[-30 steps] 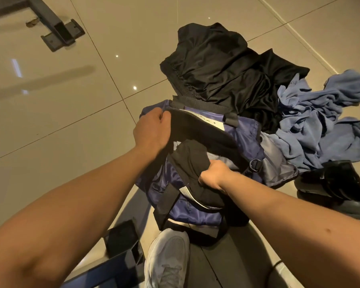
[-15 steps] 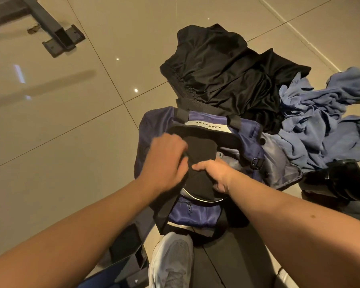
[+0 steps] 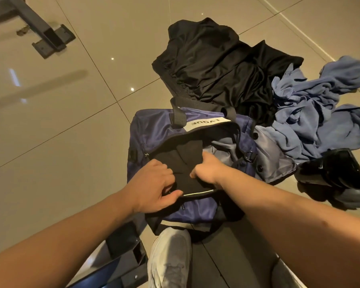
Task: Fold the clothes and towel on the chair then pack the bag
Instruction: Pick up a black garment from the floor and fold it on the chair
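While your left hand (image 3: 154, 186) pinches the rim of the duffel bag (image 3: 154, 129), your right hand (image 3: 208, 169) grips a black garment (image 3: 181, 163) inside: looks like packing, so next press it flat.

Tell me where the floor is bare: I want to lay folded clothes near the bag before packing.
Bare tiled floor lies left of the navy bag, reaching the metal frame foot. Beyond and right of the bag is crowded: black clothes, blue cloth, a glossy black item. The near side holds a white shoe. The left hand and right hand fill its mouth.
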Available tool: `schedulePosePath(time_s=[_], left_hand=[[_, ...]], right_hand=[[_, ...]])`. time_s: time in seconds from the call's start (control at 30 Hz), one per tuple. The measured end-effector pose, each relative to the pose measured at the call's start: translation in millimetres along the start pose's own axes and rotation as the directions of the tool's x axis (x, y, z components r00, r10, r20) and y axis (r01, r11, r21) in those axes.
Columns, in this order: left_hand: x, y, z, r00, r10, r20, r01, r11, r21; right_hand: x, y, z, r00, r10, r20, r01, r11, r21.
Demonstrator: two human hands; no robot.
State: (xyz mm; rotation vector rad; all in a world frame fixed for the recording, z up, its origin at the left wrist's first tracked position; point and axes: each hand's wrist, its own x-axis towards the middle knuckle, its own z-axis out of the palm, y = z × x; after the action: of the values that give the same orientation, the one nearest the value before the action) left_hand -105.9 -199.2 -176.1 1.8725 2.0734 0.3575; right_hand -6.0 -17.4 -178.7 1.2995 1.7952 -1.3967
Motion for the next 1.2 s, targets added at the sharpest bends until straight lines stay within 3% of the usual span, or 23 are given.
schedulePosePath(time_s=[0.1, 0.17, 0.27, 0.37, 0.47, 0.53, 0.6, 0.63, 0.7, 0.83, 1.03, 1.1, 1.2], left_hand=[[-1, -3, 0, 0.995, -0.014, 0.097, 0.014, 1.0, -0.003], [1, -6, 0, 0.992, 0.014, 0.129, -0.022, 0.998, 0.06], [2, -14, 1, 0.991, 0.052, 0.126, -0.065, 0.992, 0.107], [3, -18, 0, 0.986, 0.014, 0.168, -0.018, 0.999, 0.027], [5, -16, -6, 0.939, -0.054, 0.339, 0.077, 0.996, -0.053], [7, -15, -10, 0.922, -0.066, 0.381, 0.106, 0.991, -0.085], [8, -17, -13, 0.948, -0.053, 0.313, 0.088, 0.991, -0.099], [8, -20, -11, 0.968, -0.043, 0.246, 0.064, 0.995, -0.078], [9, -27, -5, 0.989, -0.067, 0.128, 0.065, 0.998, 0.026], [13, -37, 11, 0.97, -0.216, 0.113, 0.201, 0.972, 0.124], [23, -32, 23, 0.942, -0.317, 0.11, 0.299, 0.942, 0.151], [24, -23, 19, 0.932, -0.341, 0.121, 0.323, 0.935, 0.148], [34, -4, 1, 0.932, -0.335, 0.14, 0.312, 0.936, 0.166]], right_hand=[[-2, 2, 0, 0.99, 0.025, -0.141, -0.067, 0.949, -0.306], [-11, 6, -1, 0.966, 0.022, -0.256, -0.119, 0.921, -0.37], [-30, 15, 3, 0.936, -0.164, -0.311, -0.024, 0.853, -0.521], [-38, 25, 5, 0.913, -0.382, -0.144, 0.223, 0.762, -0.608], [-36, 27, -2, 0.947, -0.301, 0.116, 0.304, 0.715, -0.629], [-33, 24, -4, 0.944, -0.277, 0.182, 0.328, 0.703, -0.632], [-30, 20, -4, 0.914, -0.401, 0.055, 0.34, 0.688, -0.641], [-26, 20, -2, 0.864, -0.502, -0.035, 0.345, 0.643, -0.684], [-15, 21, 2, 0.797, -0.601, -0.065, 0.374, 0.575, -0.728], [7, 19, 4, 0.908, -0.406, 0.102, 0.37, 0.666, -0.648], [0, 26, -7, 0.89, -0.437, 0.127, 0.418, 0.677, -0.606], [-13, 35, -20, 0.858, -0.505, 0.092, 0.459, 0.675, -0.578], [-36, 46, -50, 0.82, -0.564, -0.096, 0.467, 0.757, -0.458]])
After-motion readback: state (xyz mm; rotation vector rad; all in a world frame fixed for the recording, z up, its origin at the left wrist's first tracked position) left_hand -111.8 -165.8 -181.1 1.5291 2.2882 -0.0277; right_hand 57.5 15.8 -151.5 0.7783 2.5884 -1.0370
